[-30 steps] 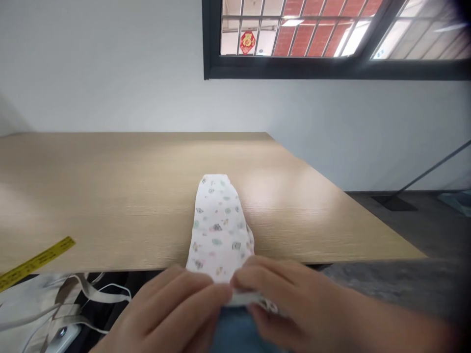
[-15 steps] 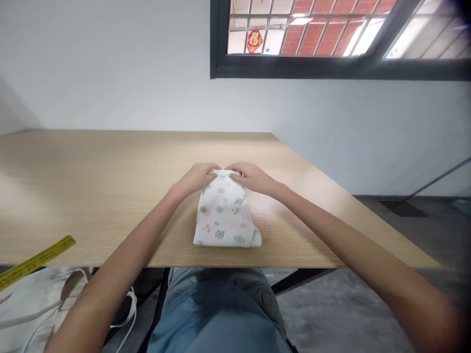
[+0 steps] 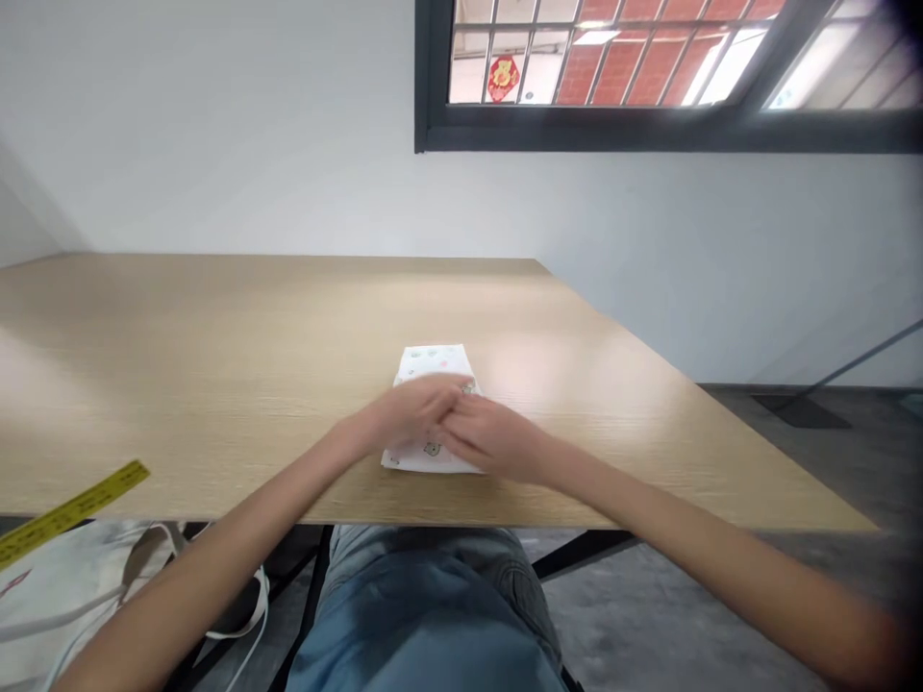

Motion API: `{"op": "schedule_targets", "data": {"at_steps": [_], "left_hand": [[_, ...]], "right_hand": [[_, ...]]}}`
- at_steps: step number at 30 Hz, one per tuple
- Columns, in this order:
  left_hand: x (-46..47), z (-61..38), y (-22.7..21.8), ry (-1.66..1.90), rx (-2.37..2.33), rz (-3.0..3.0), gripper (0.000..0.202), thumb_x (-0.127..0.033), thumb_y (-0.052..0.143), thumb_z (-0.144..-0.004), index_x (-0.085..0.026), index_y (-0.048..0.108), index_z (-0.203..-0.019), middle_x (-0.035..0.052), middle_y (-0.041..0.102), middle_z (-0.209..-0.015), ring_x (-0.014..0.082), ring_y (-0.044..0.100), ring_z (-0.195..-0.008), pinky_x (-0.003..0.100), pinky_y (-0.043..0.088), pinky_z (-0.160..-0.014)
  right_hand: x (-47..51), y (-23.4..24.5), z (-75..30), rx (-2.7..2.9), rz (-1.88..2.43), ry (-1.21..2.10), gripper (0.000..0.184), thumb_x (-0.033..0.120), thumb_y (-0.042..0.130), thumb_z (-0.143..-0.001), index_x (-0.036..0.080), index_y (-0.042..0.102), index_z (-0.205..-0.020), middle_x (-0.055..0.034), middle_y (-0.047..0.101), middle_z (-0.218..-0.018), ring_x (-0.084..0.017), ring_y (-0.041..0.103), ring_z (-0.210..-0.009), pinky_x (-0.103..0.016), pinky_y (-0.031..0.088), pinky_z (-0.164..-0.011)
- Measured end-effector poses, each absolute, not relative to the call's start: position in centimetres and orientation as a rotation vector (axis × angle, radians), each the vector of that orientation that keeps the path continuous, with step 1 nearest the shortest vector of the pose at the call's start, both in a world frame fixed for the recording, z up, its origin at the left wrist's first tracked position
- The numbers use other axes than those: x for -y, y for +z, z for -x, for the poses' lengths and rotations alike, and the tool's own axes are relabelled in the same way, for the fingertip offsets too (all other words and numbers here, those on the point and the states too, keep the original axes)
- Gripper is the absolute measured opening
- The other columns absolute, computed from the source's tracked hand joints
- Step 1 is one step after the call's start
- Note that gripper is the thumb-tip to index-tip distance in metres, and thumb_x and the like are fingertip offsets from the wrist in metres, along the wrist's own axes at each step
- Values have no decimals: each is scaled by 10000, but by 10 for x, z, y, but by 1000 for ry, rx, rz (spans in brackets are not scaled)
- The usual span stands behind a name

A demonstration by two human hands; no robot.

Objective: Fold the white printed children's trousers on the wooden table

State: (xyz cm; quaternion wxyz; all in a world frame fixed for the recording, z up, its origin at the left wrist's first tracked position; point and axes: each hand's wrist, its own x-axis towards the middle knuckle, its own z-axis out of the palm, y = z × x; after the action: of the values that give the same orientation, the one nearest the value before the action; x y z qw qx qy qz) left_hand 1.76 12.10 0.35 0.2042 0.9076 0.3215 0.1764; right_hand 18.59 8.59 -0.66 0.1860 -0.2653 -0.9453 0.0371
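A folded white cloth with a small coloured print lies flat on the wooden table, near the middle of its front edge. My left hand and my right hand lie across the cloth, and their fingers meet and overlap above it. Both hands are slightly blurred and seem to rest on the cloth without pinching it. They hide most of its middle. Only its far end and a strip of its near edge show.
A yellow tape measure sticks out past the table's front left edge, above a white bag with straps. My jeans-clad legs lie below the front edge. Grey floor shows beyond the table's right edge.
The cloth has been folded over and is now shorter and flatter. My hands have moved from its far edge to lie across its middle, nearer me.
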Motion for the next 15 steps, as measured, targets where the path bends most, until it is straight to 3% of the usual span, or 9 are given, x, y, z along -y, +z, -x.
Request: {"op": "schedule_targets", "data": {"at_steps": [2,6,9,12,15], "left_hand": [[-123,-28,-2,301,-753,-2677,460,-334,153,-961,-179,418,-1304,30,408,-1358,160,311,-1275,339,199,-1075],[-167,-46,-9,115,-1013,-2853,395,-328,253,-951,-270,404,-1311,3,253,-1444,258,109,-1343,519,7,-1063],[-201,-54,-12,143,-1178,-2772,428,-363,167,-959,-288,368,-1329,52,326,-1406,303,219,-1300,585,110,-1014],[-213,-59,-12,164,-1230,-2743,434,-326,139,-959,-264,434,-1271,72,446,-1312,294,350,-1221,585,193,-982],[-205,-58,-10,249,-1281,-2747,426,-311,141,-960,-218,423,-1266,81,412,-1336,283,309,-1247,567,165,-1007]], "right_hand": [[-68,-16,-182,2728,767,77,318,245,353,-929,77,577,-1082,-136,568,-1120,-249,444,-1130,-433,349,-983],[-44,-27,-177,2790,836,111,474,309,319,-946,55,340,-1345,-125,324,-1391,-234,247,-1294,-428,226,-1079],[-29,-28,-176,2830,868,191,501,316,299,-948,56,286,-1376,-108,242,-1430,-213,185,-1321,-396,173,-1107],[-16,-23,-175,2833,868,241,531,311,331,-933,41,257,-1385,-111,204,-1443,-217,133,-1334,-382,155,-1111],[-16,-13,-177,2813,842,343,472,317,338,-937,67,359,-1336,-115,315,-1398,-218,228,-1304,-375,223,-1082]]}}
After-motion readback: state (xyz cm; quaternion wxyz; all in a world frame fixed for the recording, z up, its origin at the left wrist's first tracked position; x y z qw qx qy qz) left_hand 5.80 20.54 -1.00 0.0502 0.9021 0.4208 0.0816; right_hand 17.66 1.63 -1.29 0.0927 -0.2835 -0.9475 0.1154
